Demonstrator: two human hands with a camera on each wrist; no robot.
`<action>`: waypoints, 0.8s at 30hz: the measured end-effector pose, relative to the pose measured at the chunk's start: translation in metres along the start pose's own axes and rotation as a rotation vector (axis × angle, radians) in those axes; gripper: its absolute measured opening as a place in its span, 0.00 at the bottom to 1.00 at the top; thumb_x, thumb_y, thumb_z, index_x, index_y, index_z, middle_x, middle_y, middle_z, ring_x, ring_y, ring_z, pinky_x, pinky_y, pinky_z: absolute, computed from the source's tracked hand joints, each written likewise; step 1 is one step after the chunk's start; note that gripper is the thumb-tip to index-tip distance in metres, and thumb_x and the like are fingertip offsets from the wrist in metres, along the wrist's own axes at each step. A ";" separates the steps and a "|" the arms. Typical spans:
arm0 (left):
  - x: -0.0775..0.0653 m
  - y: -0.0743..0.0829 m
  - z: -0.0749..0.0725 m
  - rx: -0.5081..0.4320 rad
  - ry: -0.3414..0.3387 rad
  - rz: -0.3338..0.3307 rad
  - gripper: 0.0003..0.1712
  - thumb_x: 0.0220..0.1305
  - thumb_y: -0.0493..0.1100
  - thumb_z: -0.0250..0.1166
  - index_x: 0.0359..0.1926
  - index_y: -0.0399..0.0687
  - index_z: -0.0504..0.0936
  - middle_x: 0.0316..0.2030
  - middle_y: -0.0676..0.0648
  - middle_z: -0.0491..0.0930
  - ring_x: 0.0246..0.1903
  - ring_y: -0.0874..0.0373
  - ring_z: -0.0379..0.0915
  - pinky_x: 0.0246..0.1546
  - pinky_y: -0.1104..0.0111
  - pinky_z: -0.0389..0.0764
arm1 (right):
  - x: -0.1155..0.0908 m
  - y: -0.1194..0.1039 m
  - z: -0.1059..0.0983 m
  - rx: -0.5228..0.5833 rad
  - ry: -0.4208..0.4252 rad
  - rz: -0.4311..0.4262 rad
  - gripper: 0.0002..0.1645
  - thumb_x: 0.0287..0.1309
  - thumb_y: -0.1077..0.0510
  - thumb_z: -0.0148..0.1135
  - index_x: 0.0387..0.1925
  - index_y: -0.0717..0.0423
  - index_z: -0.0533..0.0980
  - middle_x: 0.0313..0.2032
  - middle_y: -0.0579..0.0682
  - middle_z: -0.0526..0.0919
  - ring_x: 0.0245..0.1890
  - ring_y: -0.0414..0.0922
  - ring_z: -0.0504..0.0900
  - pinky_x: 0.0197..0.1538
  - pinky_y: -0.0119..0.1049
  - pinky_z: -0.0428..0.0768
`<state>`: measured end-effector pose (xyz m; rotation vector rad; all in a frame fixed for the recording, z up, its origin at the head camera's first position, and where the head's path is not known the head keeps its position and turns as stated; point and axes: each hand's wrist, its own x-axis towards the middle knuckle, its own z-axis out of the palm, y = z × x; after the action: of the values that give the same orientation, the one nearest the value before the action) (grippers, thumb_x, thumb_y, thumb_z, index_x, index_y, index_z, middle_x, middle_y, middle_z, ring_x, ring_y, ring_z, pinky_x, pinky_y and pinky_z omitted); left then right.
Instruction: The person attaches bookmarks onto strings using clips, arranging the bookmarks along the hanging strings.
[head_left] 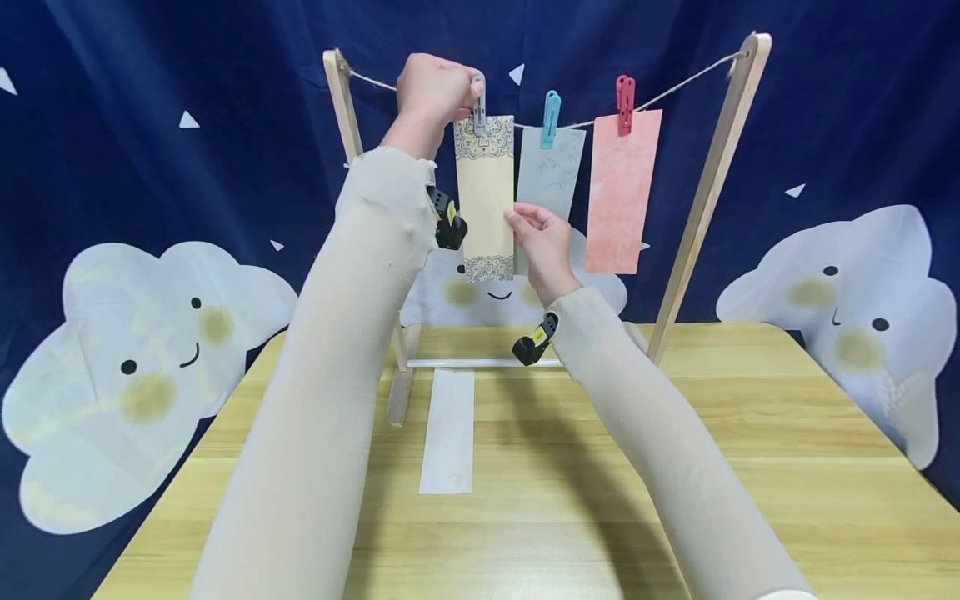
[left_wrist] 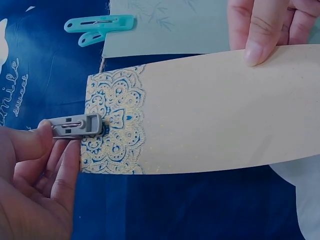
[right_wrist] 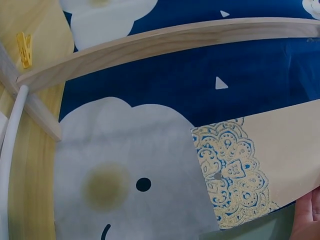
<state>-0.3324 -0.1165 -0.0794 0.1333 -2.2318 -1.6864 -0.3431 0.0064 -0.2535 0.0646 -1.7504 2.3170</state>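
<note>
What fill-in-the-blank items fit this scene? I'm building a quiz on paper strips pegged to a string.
1. The left hand pinches the ____ clothespin.
2. The right hand holds the beige patterned strip by its ____ edge.
3. The pink strip hangs from a ____ clothespin.
4. A white strip lies on the ____.

Missing words: grey; right; red; table

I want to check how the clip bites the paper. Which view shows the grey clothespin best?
The left wrist view: the grey plastic clothespin fills the frame, clamped on the beige patterned paper strip and pinched by the left hand. The head view shows it small on the string. The right wrist view misses it.
</note>
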 end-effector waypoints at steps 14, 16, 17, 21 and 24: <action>0.001 0.000 -0.002 0.036 -0.155 -0.008 0.10 0.61 0.37 0.61 0.22 0.44 0.77 0.36 0.53 0.74 0.38 0.62 0.71 0.47 0.75 0.78 | 0.002 0.004 -0.001 -0.007 0.004 0.021 0.10 0.55 0.62 0.66 0.41 0.59 0.80 0.28 0.42 0.83 0.29 0.36 0.79 0.37 0.26 0.78; 0.002 0.001 -0.002 0.037 -0.181 -0.016 0.08 0.62 0.38 0.62 0.26 0.44 0.78 0.37 0.53 0.74 0.39 0.62 0.72 0.48 0.76 0.77 | 0.003 0.004 -0.002 -0.013 -0.001 0.020 0.10 0.55 0.62 0.66 0.41 0.59 0.80 0.28 0.42 0.83 0.29 0.36 0.79 0.38 0.26 0.78; 0.002 0.001 -0.003 0.042 -0.193 -0.024 0.05 0.62 0.39 0.62 0.29 0.44 0.80 0.38 0.53 0.74 0.40 0.62 0.72 0.48 0.76 0.77 | 0.003 0.004 -0.002 -0.012 -0.003 0.021 0.10 0.55 0.62 0.65 0.41 0.59 0.80 0.28 0.42 0.83 0.29 0.36 0.79 0.38 0.26 0.78; 0.001 0.002 -0.004 0.063 -0.227 -0.049 0.12 0.62 0.40 0.62 0.47 0.45 0.81 0.42 0.54 0.75 0.40 0.62 0.72 0.48 0.77 0.77 | 0.003 0.006 -0.002 0.029 -0.011 0.034 0.08 0.54 0.64 0.66 0.38 0.59 0.80 0.26 0.43 0.82 0.28 0.36 0.79 0.36 0.26 0.78; 0.001 0.001 -0.006 0.064 -0.244 -0.055 0.17 0.61 0.40 0.63 0.52 0.45 0.80 0.42 0.54 0.75 0.38 0.62 0.71 0.47 0.77 0.77 | 0.004 0.008 -0.002 0.054 -0.010 0.042 0.07 0.54 0.65 0.66 0.36 0.59 0.80 0.26 0.43 0.82 0.27 0.36 0.78 0.34 0.25 0.77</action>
<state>-0.3311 -0.1217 -0.0770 0.0032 -2.4809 -1.7428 -0.3482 0.0067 -0.2610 0.0494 -1.7098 2.3978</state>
